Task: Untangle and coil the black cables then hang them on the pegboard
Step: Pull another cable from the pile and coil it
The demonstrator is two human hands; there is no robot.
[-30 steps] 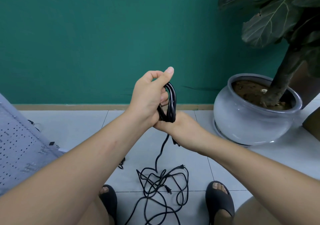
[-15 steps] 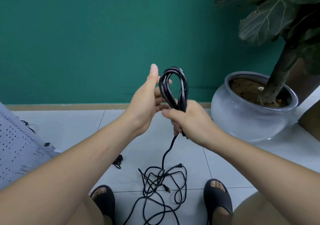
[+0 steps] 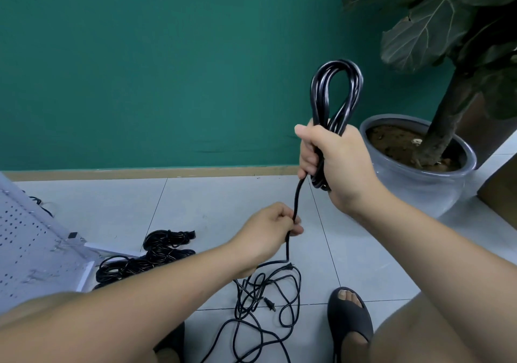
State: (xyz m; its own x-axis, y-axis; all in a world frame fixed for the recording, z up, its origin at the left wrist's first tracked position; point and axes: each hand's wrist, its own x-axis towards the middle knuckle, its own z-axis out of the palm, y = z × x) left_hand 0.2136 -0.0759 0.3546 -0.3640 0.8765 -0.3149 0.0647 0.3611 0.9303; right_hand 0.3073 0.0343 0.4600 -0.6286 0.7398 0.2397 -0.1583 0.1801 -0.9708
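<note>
My right hand point(image 3: 334, 161) grips a black cable coil point(image 3: 335, 91) held upright, its loop standing above my fist. From the coil a single black strand runs down to my left hand point(image 3: 272, 227), which pinches it lower and to the left. Below, the loose tangled cable point(image 3: 265, 292) lies on the floor tiles between my feet, a plug end showing. A second pile of black cables point(image 3: 148, 256) lies on the floor beside the white pegboard point(image 3: 30, 245) at the left edge.
A large grey plant pot point(image 3: 419, 172) with a leafy plant stands at the right against the green wall. My sandalled right foot point(image 3: 349, 318) is beside the tangle. A brown box edge point(image 3: 500, 192) shows far right.
My left hand let go of the coil and moved down to pinch the trailing strand. My right hand raised the coil to the right. The view tilted down, showing the second cable pile.
</note>
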